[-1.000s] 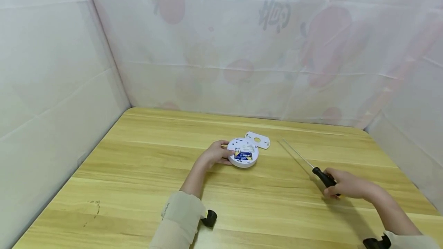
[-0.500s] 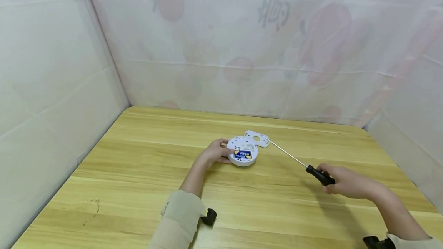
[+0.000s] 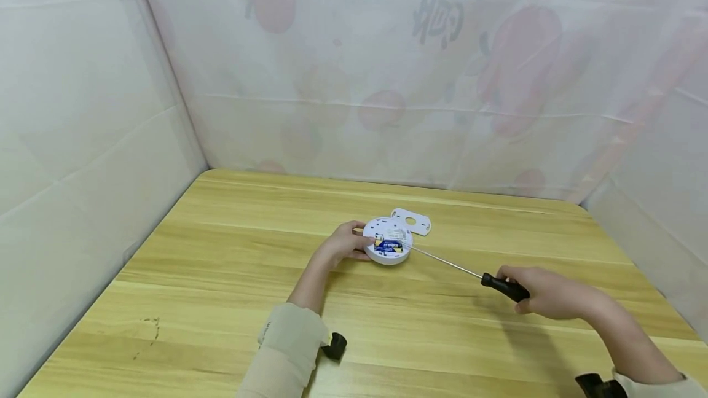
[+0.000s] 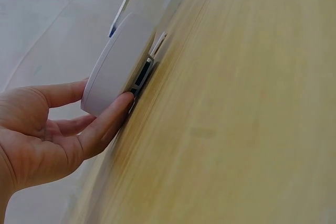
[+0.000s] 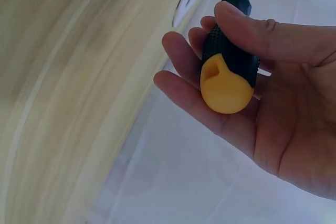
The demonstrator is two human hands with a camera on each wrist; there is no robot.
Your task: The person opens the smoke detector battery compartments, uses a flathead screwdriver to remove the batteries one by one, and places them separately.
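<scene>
A round white device (image 3: 388, 242) lies back-up on the wooden table (image 3: 221, 275), with a blue battery (image 3: 388, 245) showing in its open bay. My left hand (image 3: 344, 244) holds its left rim, fingers (image 4: 107, 119) curled on the edge of the white device (image 4: 118, 61). My right hand (image 3: 544, 293) grips the black handle of a long screwdriver (image 3: 498, 286). Its thin shaft slants up-left and its tip reaches the device's top by the battery. The right wrist view shows the screwdriver (image 5: 228, 72) with a yellow butt, held by thumb and fingers.
A flat white cover plate (image 3: 412, 222) with a round hole lies just behind the device. Pale sheeted walls (image 3: 387, 78) close in the table on the left, back and right. A dark scuff mark (image 3: 148, 329) marks the table near the front left.
My right hand swung the screwdriver leftward and lifted it; its tip went from the bare table right of the cover plate onto the device. The left hand stayed put.
</scene>
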